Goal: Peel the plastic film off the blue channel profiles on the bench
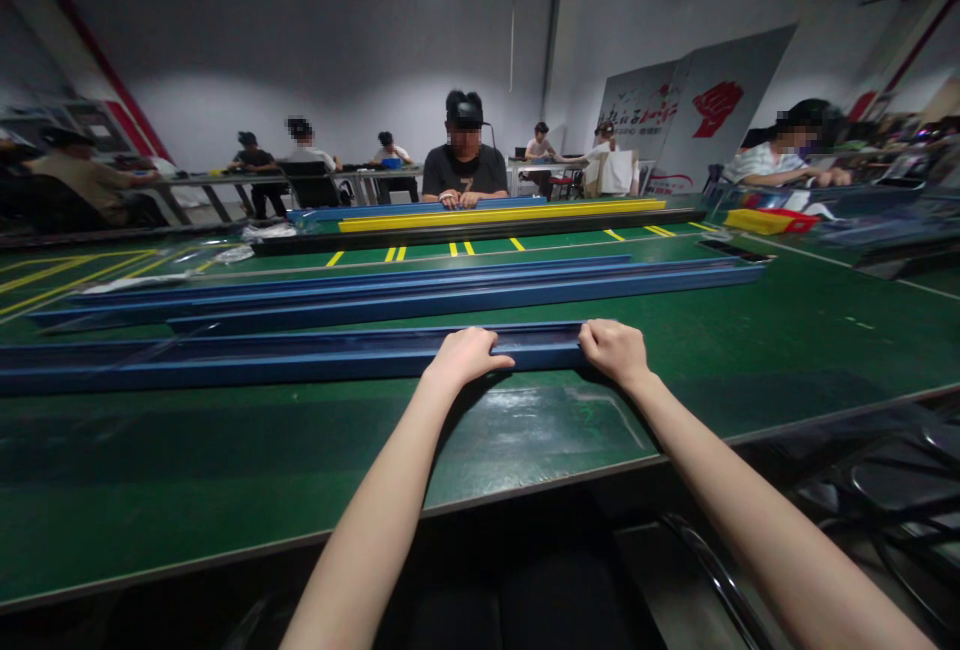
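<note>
A long blue channel-shaped rail (225, 358) lies along the near part of the green table (810, 350). My left hand (471, 354) grips it a little short of its right end, fingers over the far side and thumb at the near edge. At the right end my right hand (615, 345) is closed in a fist against the rail; whatever its fingers hold there is hidden. Just beyond, more blue rails (465, 298) lie roughly parallel to the first.
Farther back lie a yellow rail (502, 216) and a black rail (480, 231), with a person (465, 165) seated behind them. A yellow tray (761, 221) and a dark flat object (731, 251) sit at the right. Clear plastic film (525, 420) covers the near edge.
</note>
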A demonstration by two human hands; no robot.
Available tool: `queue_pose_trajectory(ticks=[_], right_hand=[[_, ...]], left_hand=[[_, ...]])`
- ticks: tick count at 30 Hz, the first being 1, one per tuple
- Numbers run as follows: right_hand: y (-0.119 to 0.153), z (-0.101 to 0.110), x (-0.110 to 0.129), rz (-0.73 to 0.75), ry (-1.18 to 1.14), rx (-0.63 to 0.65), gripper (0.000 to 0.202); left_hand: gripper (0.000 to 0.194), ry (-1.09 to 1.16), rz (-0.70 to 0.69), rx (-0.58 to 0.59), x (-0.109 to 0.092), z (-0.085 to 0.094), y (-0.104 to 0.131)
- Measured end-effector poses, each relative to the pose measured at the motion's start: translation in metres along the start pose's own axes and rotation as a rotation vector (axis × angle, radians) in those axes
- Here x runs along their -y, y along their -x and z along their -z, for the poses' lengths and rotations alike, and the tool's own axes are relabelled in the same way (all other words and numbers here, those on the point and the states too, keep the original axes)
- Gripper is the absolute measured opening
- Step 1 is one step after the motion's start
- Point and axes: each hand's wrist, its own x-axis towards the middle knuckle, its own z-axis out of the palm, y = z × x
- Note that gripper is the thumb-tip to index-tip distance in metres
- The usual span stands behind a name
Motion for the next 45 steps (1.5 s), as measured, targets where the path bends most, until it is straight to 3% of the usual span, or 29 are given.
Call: queue_pose_trajectory(ticks=[9,14,24,35,45], right_hand=[[0.000,0.001,-0.001,0.040,-0.018,-0.128,0.036],[0.000,0.000,0.000,0.017,-0.002,-0.103,0.036],[0.000,-0.001,0.000,-0.082,0.065,0.085,0.041],[-0.002,0.002,-0.004,-0.057,0.090,0.035,0.042],[0.002,-0.002,-0.028,-0.195,0.139,-0.015,0.037]], left_hand=[[0.038,0.009,-0.012,0.000,0.001,0.000,0.000],[0.038,0.001,-0.018,-0.003,0.000,0.000,0.001],[0.039,-0.012,-0.024,-0.003,0.000,-0.001,-0.001],[0.039,-0.025,-0.034,-0.013,-0.001,0.000,-0.001],[0.033,-0.093,-0.151,-0.103,-0.004,-0.006,0.000]])
